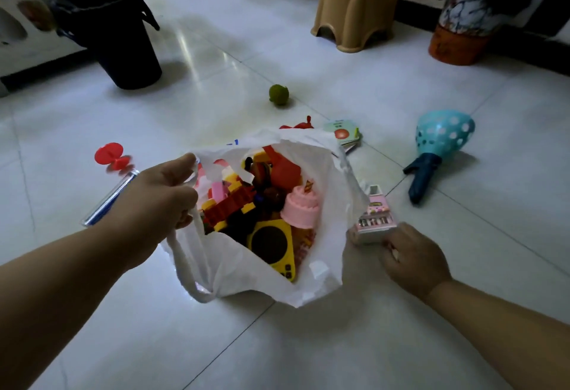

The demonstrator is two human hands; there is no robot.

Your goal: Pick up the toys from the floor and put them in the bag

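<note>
A white plastic bag (234,269) lies open on the tiled floor, filled with several toys, among them a pink cake (300,209) and a yellow toy (274,246). My left hand (157,201) grips the bag's left handle and holds the mouth open. My right hand (413,255) holds a small pink toy piano (373,218) just right of the bag. Loose on the floor lie a green ball (278,95), a blue catch-cup toy (438,149), small picture cards (342,133), a red toy (297,125) partly hidden behind the bag, and a red-topped clear tube (112,183).
A dark bin (123,44) stands at the back left. A tan plastic stool (357,3) stands at the back centre. At the back right is an orange and white bin (462,28) with a black liner. Dark skirting runs along the far wall.
</note>
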